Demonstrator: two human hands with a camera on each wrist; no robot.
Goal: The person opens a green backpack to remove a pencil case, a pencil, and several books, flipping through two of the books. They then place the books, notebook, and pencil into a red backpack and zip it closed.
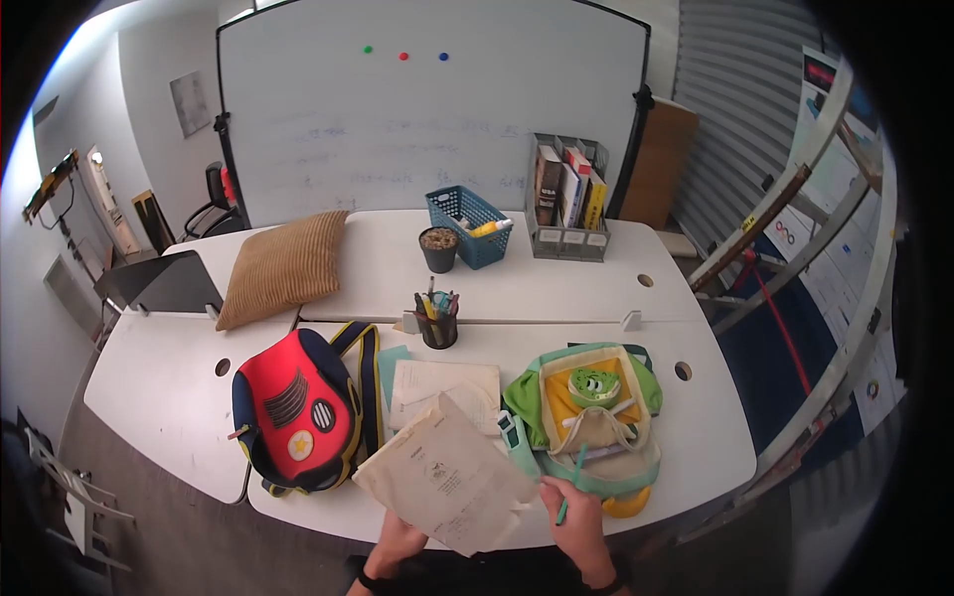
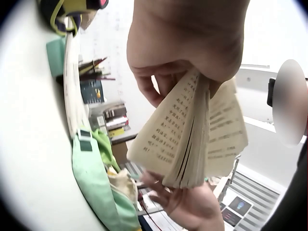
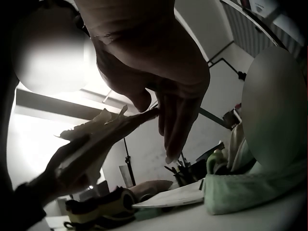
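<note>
A worn book with ragged page edges [image 1: 447, 477] is tilted above the table's front edge. My left hand [image 1: 400, 539] grips it from below; in the left wrist view the left hand [image 2: 187, 43] pinches the book [image 2: 185, 139], whose printed pages fan apart. My right hand [image 1: 578, 526] holds a slim green pen [image 1: 582, 459] beside the book's torn right corner. Its fingers extend near the book's edge in the right wrist view, where the right hand [image 3: 163, 82] hides the pen. Whether the right hand touches the pages, I cannot tell.
An open green backpack [image 1: 636, 472] lies right, a red backpack [image 1: 298, 397] left. Between them are papers [image 1: 452, 382] and a pen cup [image 1: 438, 328]. Farther back stand a cushion [image 1: 288, 263], a potted plant [image 1: 438, 253], a blue basket [image 1: 484, 248] and a book rack [image 1: 569, 243].
</note>
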